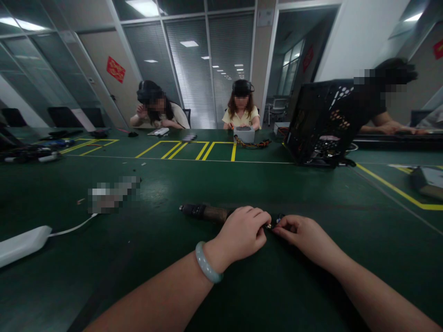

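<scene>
On the green table lies a long, dark, tube-like item with a brownish middle and a black left end. My left hand, a pale green bangle on its wrist, is closed over the right part of this item and covers much of it. A small shiny metallic bit shows by its fingertips. Close beside it on the right, my right hand pinches at the item's dark right end. What exactly its thumb and finger hold is too small to make out.
A black computer case stands at the back right. Across the table sit two people, one behind a grey box with loose cables. Another person works at the right. A white power strip with a cord lies at left.
</scene>
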The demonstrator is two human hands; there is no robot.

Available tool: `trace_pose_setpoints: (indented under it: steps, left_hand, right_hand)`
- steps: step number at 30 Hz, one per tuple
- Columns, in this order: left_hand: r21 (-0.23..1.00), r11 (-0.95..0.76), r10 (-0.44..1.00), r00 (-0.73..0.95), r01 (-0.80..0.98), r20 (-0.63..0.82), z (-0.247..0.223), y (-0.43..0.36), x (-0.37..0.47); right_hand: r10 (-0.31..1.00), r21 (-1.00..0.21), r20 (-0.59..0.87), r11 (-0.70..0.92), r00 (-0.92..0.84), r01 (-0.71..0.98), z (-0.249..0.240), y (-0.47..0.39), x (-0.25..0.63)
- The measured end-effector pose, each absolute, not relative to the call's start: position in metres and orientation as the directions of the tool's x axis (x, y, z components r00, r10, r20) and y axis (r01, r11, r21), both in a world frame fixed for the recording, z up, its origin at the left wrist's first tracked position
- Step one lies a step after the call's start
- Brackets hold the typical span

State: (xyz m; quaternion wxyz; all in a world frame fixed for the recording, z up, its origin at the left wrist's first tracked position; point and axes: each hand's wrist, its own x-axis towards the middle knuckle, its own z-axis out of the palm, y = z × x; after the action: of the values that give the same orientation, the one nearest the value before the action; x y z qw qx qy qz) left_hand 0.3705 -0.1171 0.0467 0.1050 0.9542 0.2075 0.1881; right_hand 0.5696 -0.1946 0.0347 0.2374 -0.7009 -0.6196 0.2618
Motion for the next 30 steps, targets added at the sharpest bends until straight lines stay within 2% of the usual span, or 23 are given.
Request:
trace_pose_setpoints:
  steps: [12, 18, 26, 30]
  left_hand:
    - [0.289, -0.889, 0.436, 0.849, 0.355, 0.3, 0.0496, -0.1178, 0.3684]
    - [0.254, -0.899, 0.424, 0.851, 0.356, 0.308, 0.0463, -0.1161, 0.3707]
    - [0.32, -0.89, 0.428, 0.837, 0.324, 0.342, 0.0439, -0.1162, 0.3689]
    - [0.293, -0.89, 0.435, 0.842, 0.348, 0.32, 0.0468, -0.1168, 0.3688]
  right_hand:
    - [0.99, -0.65, -0.096, -0.144, 0.107, 0.746, 0.0371, -0.1941, 0.5678]
    - [0.993, -0.664, -0.089, -0.119, 0.08, 0.738, 0.0342, -0.1938, 0.5697]
    - [0.993, -0.67, -0.091, -0.12, 0.08, 0.733, 0.0344, -0.194, 0.5693]
    - [0.994, -0.664, -0.076, -0.111, 0.082, 0.74, 0.0355, -0.194, 0.5692]
